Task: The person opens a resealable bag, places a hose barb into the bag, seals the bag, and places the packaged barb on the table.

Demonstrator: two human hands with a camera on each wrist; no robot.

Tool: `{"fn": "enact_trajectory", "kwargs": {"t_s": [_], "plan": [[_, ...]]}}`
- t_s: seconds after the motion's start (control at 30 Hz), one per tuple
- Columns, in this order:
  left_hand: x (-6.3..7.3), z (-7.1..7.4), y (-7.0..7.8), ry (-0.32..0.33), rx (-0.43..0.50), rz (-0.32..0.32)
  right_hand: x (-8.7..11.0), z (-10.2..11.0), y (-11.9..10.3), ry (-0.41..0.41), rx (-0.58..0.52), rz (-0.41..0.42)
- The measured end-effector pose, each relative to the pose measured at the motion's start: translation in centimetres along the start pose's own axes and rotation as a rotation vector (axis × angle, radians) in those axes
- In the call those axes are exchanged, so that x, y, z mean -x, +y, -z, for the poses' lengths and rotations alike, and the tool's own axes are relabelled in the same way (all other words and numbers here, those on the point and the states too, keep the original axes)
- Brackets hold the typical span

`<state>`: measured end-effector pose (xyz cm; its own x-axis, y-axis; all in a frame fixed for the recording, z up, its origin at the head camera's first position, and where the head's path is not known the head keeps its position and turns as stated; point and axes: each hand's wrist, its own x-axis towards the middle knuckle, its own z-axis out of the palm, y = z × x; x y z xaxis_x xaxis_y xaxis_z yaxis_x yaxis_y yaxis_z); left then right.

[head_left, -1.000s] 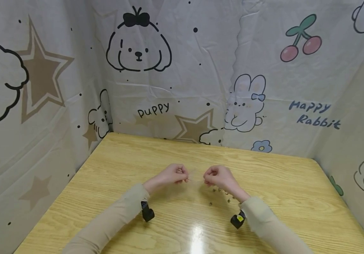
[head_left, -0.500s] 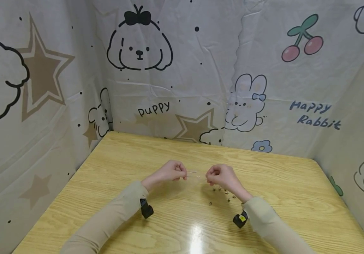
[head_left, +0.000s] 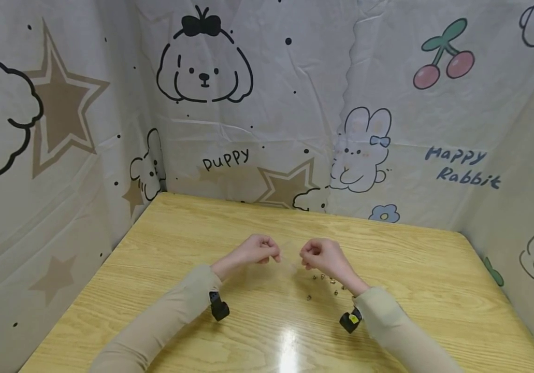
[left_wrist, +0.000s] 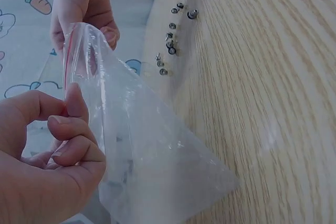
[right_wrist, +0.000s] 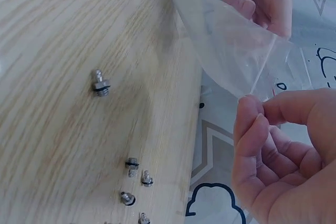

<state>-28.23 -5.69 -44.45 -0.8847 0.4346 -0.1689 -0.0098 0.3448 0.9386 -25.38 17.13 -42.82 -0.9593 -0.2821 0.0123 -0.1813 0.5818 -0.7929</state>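
A clear plastic zip bag (left_wrist: 147, 145) with a red line along its mouth is stretched between both hands and hangs down over the table. My left hand (head_left: 259, 249) pinches one end of the mouth between thumb and forefinger. At the opposite end, my right hand (head_left: 323, 254) pinches the bag's edge with thumb and fingertip, its other fingers curled in. In the head view the bag shows only as a faint film. Small metal fittings (right_wrist: 101, 83) with black rings lie loose on the table, below and beside my right hand.
The light wood table (head_left: 192, 228) has a far edge against a cartoon-printed cloth (head_left: 267, 103), which also rises at both sides. A black wrist camera (head_left: 219, 309) hangs under the left sleeve, and another camera (head_left: 350, 321) under the right one.
The hands drew slightly apart and have since come a little closer together, the left hand shifting right. The bag's tilt between them has changed. The fittings have stayed put.
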Motion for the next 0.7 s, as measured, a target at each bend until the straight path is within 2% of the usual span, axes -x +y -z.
{"fn": "enact_trajectory", "kwargs": {"t_s": [0.4, 0.7], "plan": [[0.6, -0.8, 1.1, 0.003, -0.010, -0.031, -0.1, -0.1, -0.7, -0.015, 0.030, 0.001], [0.6, -0.7, 0.6, 0.017, 0.003, -0.156, -0.2, 0.0, -1.0, -0.015, 0.042, -0.007]]}}
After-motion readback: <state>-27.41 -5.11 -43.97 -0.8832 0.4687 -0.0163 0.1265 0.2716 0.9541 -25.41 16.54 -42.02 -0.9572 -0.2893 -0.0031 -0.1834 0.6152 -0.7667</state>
